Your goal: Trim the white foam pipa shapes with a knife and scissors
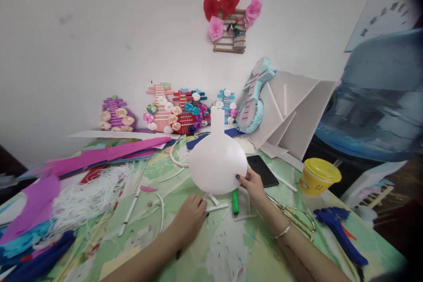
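Observation:
A white lute-shaped cutout (218, 165), apparently foam board, stands upright above the middle of the table, with a round body and a narrow neck. My right hand (254, 185) grips its lower right edge, thumb on the near face and fingers behind. Below and left of the cutout, my left hand (191, 216) rests on the table with loosely bent fingers and nothing visible in it. Small white offcuts (216, 206) lie just beside its fingertips. A green cutter (235, 202) lies between the hands. Gold-handled scissors (299, 220) are partly behind my right forearm.
A blue glue gun (342, 233) and yellow tub (319, 176) stand at right, near a large water bottle (373, 97). A black phone-like slab (262, 171) lies behind my right hand. Shredded white paper (89, 198) covers the left. Decorated lutes (183, 112) lean against the wall.

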The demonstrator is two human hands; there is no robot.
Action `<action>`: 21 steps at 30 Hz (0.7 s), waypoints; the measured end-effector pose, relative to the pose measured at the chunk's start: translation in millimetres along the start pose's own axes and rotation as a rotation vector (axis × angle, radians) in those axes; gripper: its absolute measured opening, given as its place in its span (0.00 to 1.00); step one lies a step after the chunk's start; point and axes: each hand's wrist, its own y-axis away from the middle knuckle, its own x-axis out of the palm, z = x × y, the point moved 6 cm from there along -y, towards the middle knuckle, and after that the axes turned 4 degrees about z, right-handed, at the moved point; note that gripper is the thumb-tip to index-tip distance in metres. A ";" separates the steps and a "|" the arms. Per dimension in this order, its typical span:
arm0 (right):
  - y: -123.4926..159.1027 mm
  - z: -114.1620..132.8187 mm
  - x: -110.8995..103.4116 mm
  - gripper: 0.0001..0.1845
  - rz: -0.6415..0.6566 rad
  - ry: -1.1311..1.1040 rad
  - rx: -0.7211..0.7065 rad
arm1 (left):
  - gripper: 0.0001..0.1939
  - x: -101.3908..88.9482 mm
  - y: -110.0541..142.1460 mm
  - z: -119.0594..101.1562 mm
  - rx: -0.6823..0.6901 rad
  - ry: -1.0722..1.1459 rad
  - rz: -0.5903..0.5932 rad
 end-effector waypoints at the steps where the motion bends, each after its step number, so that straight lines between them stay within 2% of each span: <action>1: 0.1 0.5 -0.6 0.26 -0.004 0.000 -0.001 | 0.08 1.9 -3.9 1.2 0.000 0.007 0.017; 5: -0.3 2.0 -3.2 0.25 -0.021 -0.003 0.001 | 0.10 5.9 -7.5 17.6 0.006 0.009 0.027; 8: -0.2 3.5 -3.1 0.25 -0.022 -0.014 0.003 | 0.10 2.9 0.4 48.4 -0.065 0.009 -0.008; 13: 1.9 7.0 0.8 0.25 -0.003 -0.030 0.002 | 0.09 -21.1 23.7 110.7 -0.193 -0.019 -0.099; 16: 2.9 7.9 2.8 0.25 0.009 -0.033 -0.002 | 0.08 -36.2 36.6 138.3 -0.277 -0.060 -0.163; 19: 4.4 8.0 5.1 0.24 0.020 -0.029 -0.002 | 0.06 -45.4 40.8 150.5 -0.326 -0.041 -0.254; 21: 6.2 8.1 7.8 0.24 0.033 -0.026 0.000 | 0.09 -53.5 36.8 148.2 -0.323 0.003 -0.352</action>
